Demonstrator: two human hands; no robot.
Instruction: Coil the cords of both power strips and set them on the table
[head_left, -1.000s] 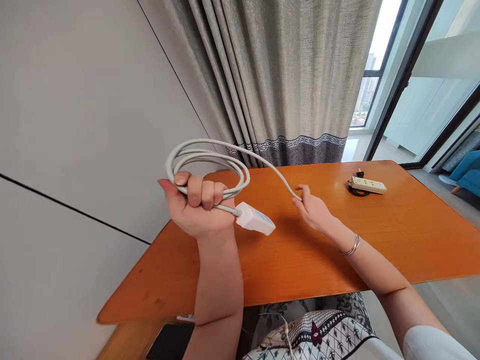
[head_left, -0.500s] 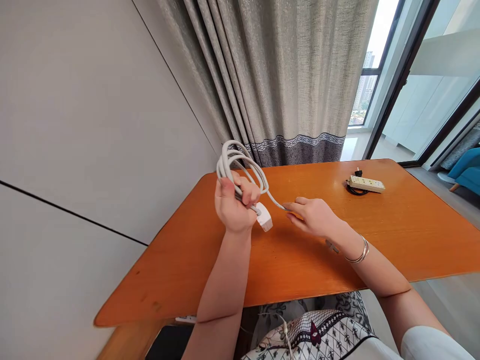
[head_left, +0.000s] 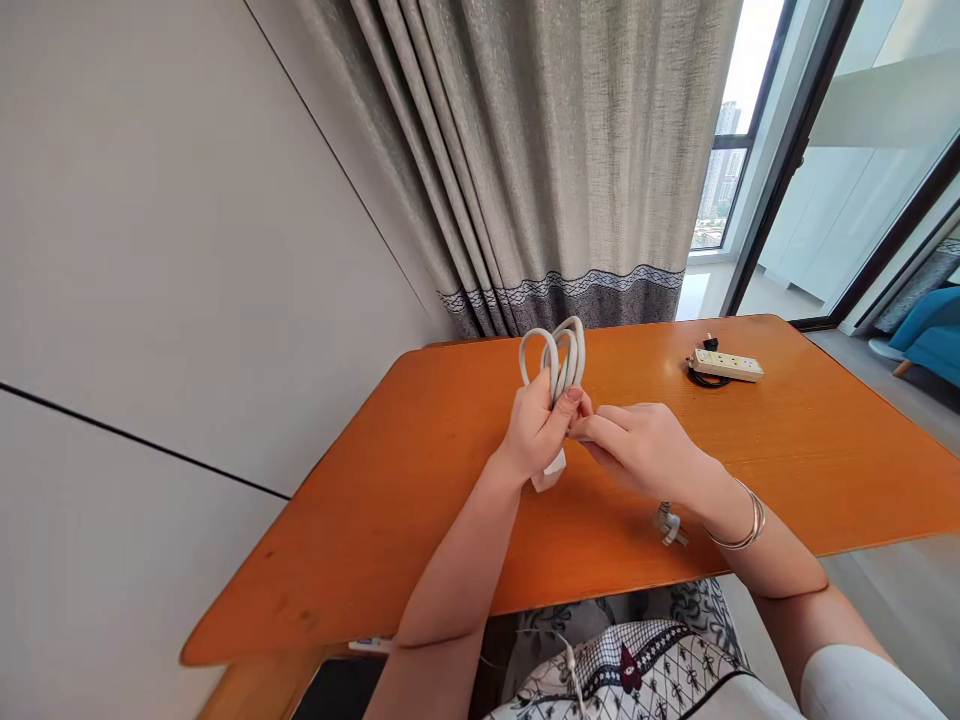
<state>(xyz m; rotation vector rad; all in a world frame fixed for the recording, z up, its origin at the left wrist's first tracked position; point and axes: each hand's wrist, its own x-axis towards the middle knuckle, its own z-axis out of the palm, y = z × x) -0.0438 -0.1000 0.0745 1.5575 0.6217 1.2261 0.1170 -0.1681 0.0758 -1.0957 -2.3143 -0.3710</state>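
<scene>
My left hand (head_left: 536, 425) is closed around a bundle of white power cable (head_left: 568, 350), whose loops stick up above the fist. A white block (head_left: 551, 472) on the cable's end hangs just under that fist. Close beside it, my right hand (head_left: 637, 445) has its fingers pinched together on the cable at the left fingertips; the exact grip is partly hidden. A plug (head_left: 670, 525) with metal prongs hangs below my right wrist, over the orange-brown table (head_left: 420, 500).
A cream power strip (head_left: 727, 365) with a black cord and plug lies at the table's far right. Behind the table hangs a grey curtain (head_left: 600, 180); a pale wall (head_left: 150, 250) borders it on the left. A dark shape (head_left: 337, 685) shows under the front edge.
My left hand has turned and moved right with the cable bundle, bringing its loops together. Both hands now meet. The plug below my right wrist shows more fully.
</scene>
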